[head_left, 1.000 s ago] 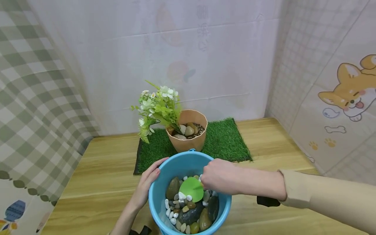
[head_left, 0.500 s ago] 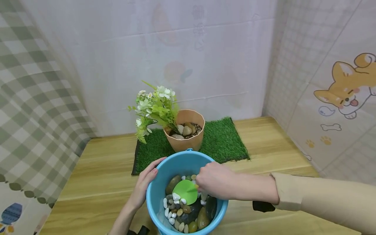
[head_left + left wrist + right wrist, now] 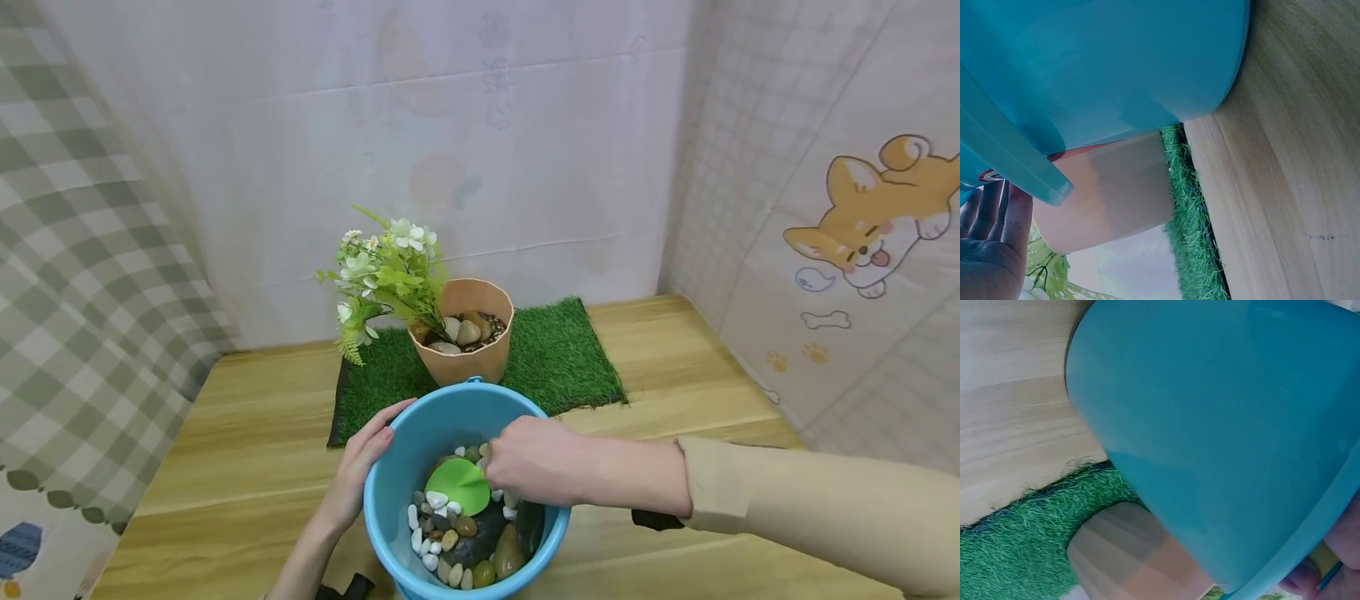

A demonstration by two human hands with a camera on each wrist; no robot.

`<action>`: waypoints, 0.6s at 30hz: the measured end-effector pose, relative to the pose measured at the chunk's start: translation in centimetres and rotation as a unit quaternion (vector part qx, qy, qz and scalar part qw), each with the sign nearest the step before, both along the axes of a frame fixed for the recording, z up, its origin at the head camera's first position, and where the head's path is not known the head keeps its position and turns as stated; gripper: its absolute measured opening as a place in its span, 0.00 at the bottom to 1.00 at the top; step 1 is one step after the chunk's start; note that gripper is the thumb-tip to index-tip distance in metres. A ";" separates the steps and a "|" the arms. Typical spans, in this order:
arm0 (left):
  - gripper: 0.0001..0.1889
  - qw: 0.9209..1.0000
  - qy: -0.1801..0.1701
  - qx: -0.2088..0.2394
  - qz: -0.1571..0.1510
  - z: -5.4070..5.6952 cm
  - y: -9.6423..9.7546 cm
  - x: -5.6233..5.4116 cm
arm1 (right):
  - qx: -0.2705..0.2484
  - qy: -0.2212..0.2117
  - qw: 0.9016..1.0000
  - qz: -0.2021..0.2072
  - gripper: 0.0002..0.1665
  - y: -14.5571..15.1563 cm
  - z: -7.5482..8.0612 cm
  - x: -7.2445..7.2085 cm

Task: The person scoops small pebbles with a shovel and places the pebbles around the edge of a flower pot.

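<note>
A blue bucket (image 3: 386, 546) stands on the table, with dark, brown and white pebbles (image 3: 450, 533) inside. Over its right rim reaches my right hand (image 3: 528, 458), fingers curled, gripping a flat green lily pad (image 3: 457, 486) that overlaps the stones. In the right wrist view a yellow bit (image 3: 1322, 557) shows between thumb and fingers; the rest of the grip is hidden by the hand. My left hand (image 3: 356, 471) rests against the bucket's outer left side, fingers (image 3: 1017, 219) straight, just below the rim.
Behind the bucket, a tan flowerpot (image 3: 480, 358) with stones and white flowers (image 3: 408, 237) stands on a green artificial turf mat (image 3: 562, 350). The wooden table (image 3: 247, 467) is walled by a checked cloth (image 3: 82, 208) on the left and printed sheets elsewhere.
My right hand and the lily pad have shifted slightly left within the bucket, and the pad lies closer to the left stones. My left hand stays at the bucket's side. The head view has drifted right.
</note>
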State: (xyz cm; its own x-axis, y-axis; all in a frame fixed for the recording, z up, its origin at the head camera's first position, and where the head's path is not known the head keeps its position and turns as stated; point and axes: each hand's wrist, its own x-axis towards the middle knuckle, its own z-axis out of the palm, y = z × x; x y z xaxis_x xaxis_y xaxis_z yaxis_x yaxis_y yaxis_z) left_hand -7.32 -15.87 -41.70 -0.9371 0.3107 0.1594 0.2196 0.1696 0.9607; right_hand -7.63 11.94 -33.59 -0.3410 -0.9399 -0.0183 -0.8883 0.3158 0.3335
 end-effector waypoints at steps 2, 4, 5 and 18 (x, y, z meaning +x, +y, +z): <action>0.26 1.000 0.002 -0.003 0.000 0.1 -0.1 -0.1 | 0.003 0.013 1.000 0.004 0.13 -0.1 0.0 0.0; 0.26 1.000 0.005 -0.004 -0.002 0.1 -0.2 -0.1 | -0.006 -0.009 1.000 -0.018 0.10 -0.2 0.0 -0.2; 0.26 1.000 0.005 -0.004 -0.003 0.1 -0.2 -0.1 | -0.014 -0.033 0.999 -0.034 0.10 -0.2 0.0 -0.3; 0.27 1.000 0.000 0.005 -0.017 0.0 -0.3 -0.1 | -0.050 -0.163 0.985 -0.025 0.18 0.2 0.3 -1.9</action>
State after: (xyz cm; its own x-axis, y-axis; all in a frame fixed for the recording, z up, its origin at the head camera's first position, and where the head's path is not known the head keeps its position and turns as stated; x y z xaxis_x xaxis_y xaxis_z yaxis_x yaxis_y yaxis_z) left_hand -7.39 -16.15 -41.73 -0.9262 0.3398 0.1634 0.2255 0.1520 0.9623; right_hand -9.49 12.16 -33.34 -0.3777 -0.9249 -0.0424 -0.9257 0.3782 -0.0021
